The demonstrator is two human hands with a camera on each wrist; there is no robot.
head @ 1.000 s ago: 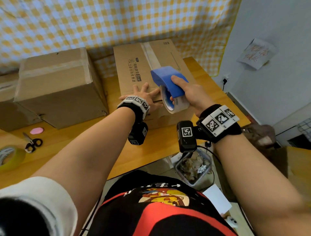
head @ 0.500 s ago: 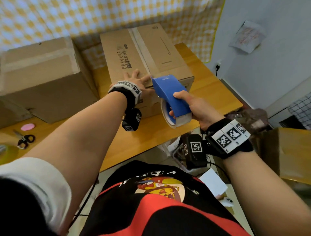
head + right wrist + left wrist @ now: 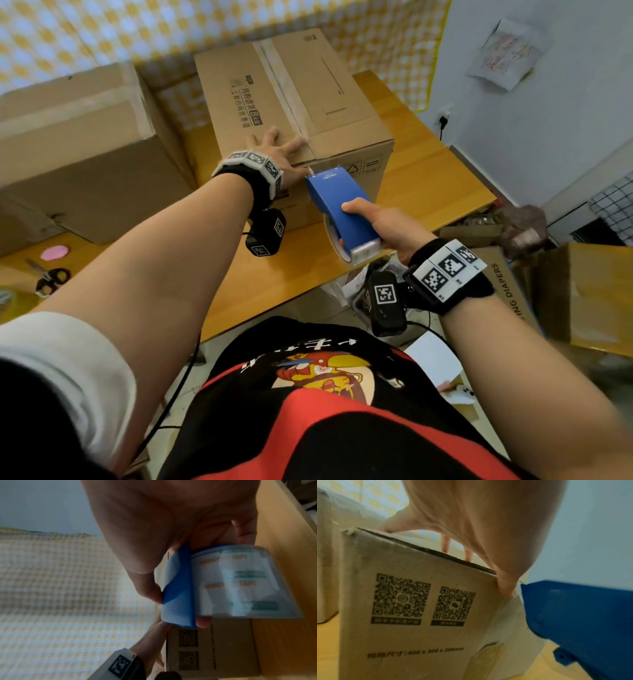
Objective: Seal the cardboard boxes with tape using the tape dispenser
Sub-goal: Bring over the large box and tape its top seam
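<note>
A printed cardboard box [image 3: 322, 82] stands on the wooden table [image 3: 431, 178], a strip of clear tape [image 3: 284, 89] running along its top seam. My left hand [image 3: 274, 150] lies flat on the box's near top edge, fingers spread, thumb [image 3: 506, 588] pressed on the near corner by the tape end. My right hand [image 3: 383, 222] grips the blue tape dispenser [image 3: 342, 209] with its clear roll [image 3: 240, 582]. The dispenser's front tip sits against the box's near side, just below the top edge. QR codes [image 3: 423, 599] mark that side.
A larger taped box [image 3: 78, 147] stands to the left. Scissors [image 3: 51, 277] and a pink disc [image 3: 54, 253] lie at the table's left end. Cardboard boxes [image 3: 582, 294] and clutter fill the floor on the right. A checked cloth [image 3: 137, 31] hangs behind.
My right hand has drawn the dispenser from the box top over the near edge and down onto its front side. My left hand stayed pressed on the box top.
</note>
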